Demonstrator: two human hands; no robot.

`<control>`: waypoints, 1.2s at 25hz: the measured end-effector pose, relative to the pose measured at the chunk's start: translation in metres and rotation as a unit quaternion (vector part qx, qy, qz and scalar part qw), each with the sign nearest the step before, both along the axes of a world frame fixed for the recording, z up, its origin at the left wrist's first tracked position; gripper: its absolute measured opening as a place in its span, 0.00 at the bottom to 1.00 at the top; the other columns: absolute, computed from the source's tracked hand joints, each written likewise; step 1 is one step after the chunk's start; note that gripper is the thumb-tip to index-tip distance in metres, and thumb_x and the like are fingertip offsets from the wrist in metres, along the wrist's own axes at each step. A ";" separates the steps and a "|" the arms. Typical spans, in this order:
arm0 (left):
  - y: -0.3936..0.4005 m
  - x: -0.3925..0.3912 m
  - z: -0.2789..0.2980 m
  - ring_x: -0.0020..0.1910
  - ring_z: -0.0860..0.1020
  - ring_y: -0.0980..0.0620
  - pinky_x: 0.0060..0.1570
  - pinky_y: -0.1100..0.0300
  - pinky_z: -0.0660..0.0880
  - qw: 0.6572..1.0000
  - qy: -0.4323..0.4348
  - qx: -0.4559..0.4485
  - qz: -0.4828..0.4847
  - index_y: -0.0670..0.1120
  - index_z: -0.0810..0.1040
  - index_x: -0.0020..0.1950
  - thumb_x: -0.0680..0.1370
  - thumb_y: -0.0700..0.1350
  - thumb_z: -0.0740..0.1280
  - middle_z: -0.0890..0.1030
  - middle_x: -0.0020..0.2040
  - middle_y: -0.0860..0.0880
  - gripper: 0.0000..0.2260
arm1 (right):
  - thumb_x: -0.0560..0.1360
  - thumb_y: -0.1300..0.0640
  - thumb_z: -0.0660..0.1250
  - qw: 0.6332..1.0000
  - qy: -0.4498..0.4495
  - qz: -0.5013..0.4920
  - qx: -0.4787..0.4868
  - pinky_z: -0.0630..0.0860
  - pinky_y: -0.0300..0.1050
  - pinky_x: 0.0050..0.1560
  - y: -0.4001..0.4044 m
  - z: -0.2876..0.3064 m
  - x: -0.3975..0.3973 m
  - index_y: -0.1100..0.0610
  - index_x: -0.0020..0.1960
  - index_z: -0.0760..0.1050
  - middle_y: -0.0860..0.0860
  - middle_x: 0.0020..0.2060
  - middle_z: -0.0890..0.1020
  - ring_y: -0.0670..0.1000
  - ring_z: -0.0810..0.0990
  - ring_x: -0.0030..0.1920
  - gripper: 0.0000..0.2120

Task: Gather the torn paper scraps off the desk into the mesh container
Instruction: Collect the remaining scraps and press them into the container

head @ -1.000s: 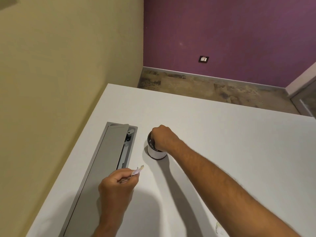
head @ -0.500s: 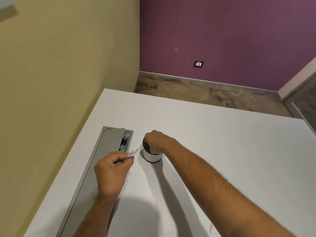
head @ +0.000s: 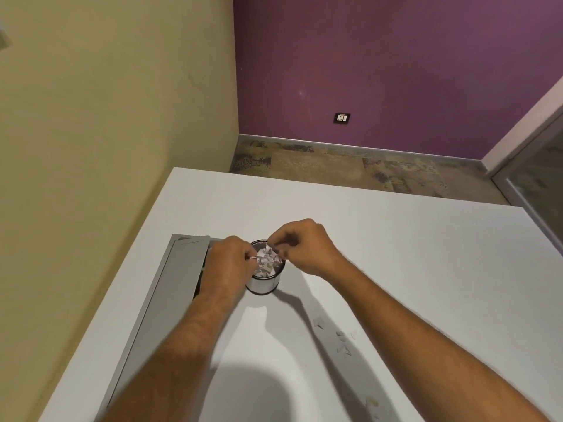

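No text, label, brand or number is showing clearly enough to read. The paper scraps (head: 268, 261) in the mesh container (head: 262, 284), between the two hands, are carrying small dark marks, but they are too blurred to tell if they are print.

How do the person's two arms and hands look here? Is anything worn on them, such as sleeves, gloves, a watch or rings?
Both forearms are bare up to the picture's lower edge: no sleeves show. The left hand and the right hand wear no gloves. No watch or bracelet shows on either wrist, and no rings are visible, though some fingers are partly hidden. Fine hair covers both forearms.
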State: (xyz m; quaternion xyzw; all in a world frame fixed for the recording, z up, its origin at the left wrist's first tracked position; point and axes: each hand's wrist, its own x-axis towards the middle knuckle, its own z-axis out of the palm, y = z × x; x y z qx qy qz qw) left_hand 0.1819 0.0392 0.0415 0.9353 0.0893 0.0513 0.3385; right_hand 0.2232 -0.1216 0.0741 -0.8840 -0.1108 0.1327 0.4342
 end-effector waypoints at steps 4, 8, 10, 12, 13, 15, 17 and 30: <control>-0.010 0.014 -0.007 0.49 0.79 0.42 0.47 0.52 0.78 0.979 0.061 0.170 -0.095 0.47 0.83 0.51 0.73 0.37 0.66 0.82 0.50 0.44 0.10 | 0.68 0.74 0.67 0.989 0.064 -0.092 0.100 0.83 0.53 0.51 -0.038 -0.013 -0.027 0.49 0.39 0.83 0.53 0.41 0.86 0.52 0.86 0.44 0.19; -0.013 0.012 -0.012 0.54 0.77 0.40 0.50 0.49 0.77 0.966 0.068 0.207 -0.135 0.49 0.72 0.68 0.75 0.36 0.63 0.81 0.52 0.41 0.22 | 0.72 0.69 0.67 0.986 0.075 -0.141 0.041 0.83 0.47 0.51 -0.085 -0.037 -0.067 0.49 0.42 0.83 0.49 0.41 0.86 0.48 0.86 0.41 0.15; -0.013 0.008 -0.006 0.53 0.77 0.38 0.49 0.49 0.77 0.969 0.083 0.188 -0.135 0.51 0.65 0.73 0.75 0.35 0.63 0.78 0.53 0.39 0.28 | 0.70 0.67 0.71 0.985 0.079 -0.150 0.006 0.81 0.39 0.52 -0.109 -0.048 -0.091 0.47 0.43 0.82 0.45 0.43 0.86 0.41 0.84 0.43 0.14; -0.014 0.003 0.000 0.53 0.76 0.40 0.48 0.49 0.77 0.977 0.056 0.162 -0.127 0.51 0.63 0.75 0.73 0.33 0.64 0.77 0.54 0.41 0.32 | 0.68 0.65 0.75 0.981 0.086 -0.168 -0.034 0.77 0.29 0.47 -0.132 -0.056 -0.117 0.45 0.46 0.81 0.43 0.45 0.85 0.36 0.82 0.44 0.16; -0.015 -0.001 0.002 0.54 0.75 0.41 0.47 0.49 0.77 0.982 0.004 0.145 -0.125 0.50 0.65 0.73 0.72 0.32 0.65 0.78 0.54 0.43 0.31 | 0.66 0.64 0.77 0.976 0.089 -0.190 -0.055 0.75 0.26 0.44 -0.143 -0.059 -0.131 0.45 0.47 0.80 0.42 0.46 0.85 0.34 0.80 0.44 0.16; -0.024 -0.014 -0.001 0.54 0.76 0.44 0.46 0.50 0.78 0.976 -0.125 0.094 -0.155 0.48 0.73 0.68 0.70 0.33 0.67 0.80 0.54 0.48 0.26 | 0.63 0.63 0.79 0.962 0.105 -0.242 -0.071 0.72 0.23 0.40 -0.163 -0.066 -0.159 0.47 0.46 0.81 0.43 0.45 0.84 0.32 0.79 0.42 0.16; -0.039 -0.032 -0.016 0.54 0.77 0.48 0.51 0.52 0.77 0.960 -0.173 0.044 -0.216 0.49 0.76 0.63 0.72 0.37 0.68 0.80 0.55 0.51 0.19 | 0.56 0.57 0.83 0.949 0.139 -0.266 -0.100 0.73 0.25 0.40 -0.173 -0.079 -0.190 0.45 0.43 0.81 0.43 0.41 0.83 0.35 0.79 0.42 0.19; -0.158 -0.075 -0.080 0.60 0.67 0.47 0.56 0.54 0.72 0.940 0.198 0.120 -0.252 0.50 0.67 0.65 0.68 0.63 0.70 0.68 0.60 0.50 0.31 | 0.62 0.63 0.77 0.955 0.048 -0.216 -0.196 0.77 0.33 0.40 -0.144 -0.140 -0.213 0.47 0.38 0.83 0.43 0.38 0.83 0.45 0.83 0.38 0.12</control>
